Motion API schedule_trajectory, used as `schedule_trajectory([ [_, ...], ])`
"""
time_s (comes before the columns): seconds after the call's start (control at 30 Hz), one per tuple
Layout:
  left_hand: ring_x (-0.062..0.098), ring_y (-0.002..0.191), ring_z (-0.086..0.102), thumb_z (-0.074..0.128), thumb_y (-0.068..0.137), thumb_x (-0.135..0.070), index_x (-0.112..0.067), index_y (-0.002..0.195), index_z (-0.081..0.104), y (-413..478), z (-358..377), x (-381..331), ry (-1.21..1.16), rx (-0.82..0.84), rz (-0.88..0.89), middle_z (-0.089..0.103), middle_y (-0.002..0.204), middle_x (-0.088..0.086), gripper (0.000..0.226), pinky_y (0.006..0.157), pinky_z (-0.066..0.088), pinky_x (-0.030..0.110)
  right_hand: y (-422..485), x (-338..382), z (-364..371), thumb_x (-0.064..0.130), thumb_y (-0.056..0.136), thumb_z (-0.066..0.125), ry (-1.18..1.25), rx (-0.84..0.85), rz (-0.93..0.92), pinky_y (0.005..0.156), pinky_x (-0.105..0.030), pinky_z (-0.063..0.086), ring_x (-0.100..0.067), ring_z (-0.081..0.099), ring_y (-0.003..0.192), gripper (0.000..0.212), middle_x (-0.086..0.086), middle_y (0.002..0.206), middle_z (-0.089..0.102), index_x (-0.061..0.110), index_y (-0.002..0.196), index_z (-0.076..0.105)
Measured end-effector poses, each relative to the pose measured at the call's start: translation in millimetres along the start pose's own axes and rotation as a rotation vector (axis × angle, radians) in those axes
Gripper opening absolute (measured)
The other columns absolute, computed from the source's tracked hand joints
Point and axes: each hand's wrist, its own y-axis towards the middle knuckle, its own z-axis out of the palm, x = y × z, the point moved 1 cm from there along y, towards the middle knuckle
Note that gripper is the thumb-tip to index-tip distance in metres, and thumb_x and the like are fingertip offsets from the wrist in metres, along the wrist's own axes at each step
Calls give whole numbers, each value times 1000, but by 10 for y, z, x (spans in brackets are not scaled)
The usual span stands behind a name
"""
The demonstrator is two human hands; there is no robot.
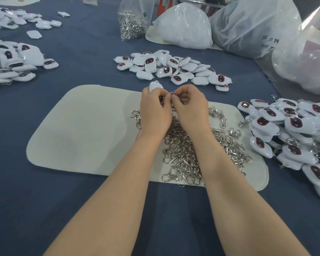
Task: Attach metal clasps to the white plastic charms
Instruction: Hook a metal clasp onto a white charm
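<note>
A dark blue surface (85, 67) carries a pale mat (78, 137) heaped with metal clasps (183, 154). Charm piles (174, 68) lie around it, and plastic bags (183, 26) stand at the back. The left hand (155, 111) grips a white charm (155, 86) above the mat. The right hand (190, 108) pinches a thin metal piece (171, 92) beside it, too small to identify.

A single head-worn wide-angle camera looks forward and down, close over the blue table (44, 209).
</note>
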Motion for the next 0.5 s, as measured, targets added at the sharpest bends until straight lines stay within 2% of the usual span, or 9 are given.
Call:
schedule_trajectory([
  [0.13,12,81,49,54,92,-9,-6,91,65,-10,4,9,31,-2,13,44,101,1,11,73,34,13,-4,-9,0,5,86,60,-11,40,-6,72,-18,47,-3,52,69,13,13,74,54,16,85,53],
  [0.23,12,81,48,54,92,-9,-6,91,65,-11,5,12,37,-1,9,44,101,1,11,73,32,13,-10,-11,3,5,86,59,-32,63,-29,67,-13,43,0,50,67,15,14,74,53,17,84,51],
  [0.37,11,82,48,54,92,-8,-7,90,64,-14,-8,10,25,-1,-5,46,102,3,11,73,32,12,-29,-4,5,4,86,58,-69,59,-78,63,-8,38,2,48,64,15,13,72,52,17,82,51],
  [0.5,9,79,48,55,92,-11,-10,92,65,-14,-15,-7,-10,27,2,48,99,2,10,71,31,8,-39,1,-8,4,85,57,-89,22,-92,62,-10,38,1,47,62,14,13,70,51,15,82,51],
])
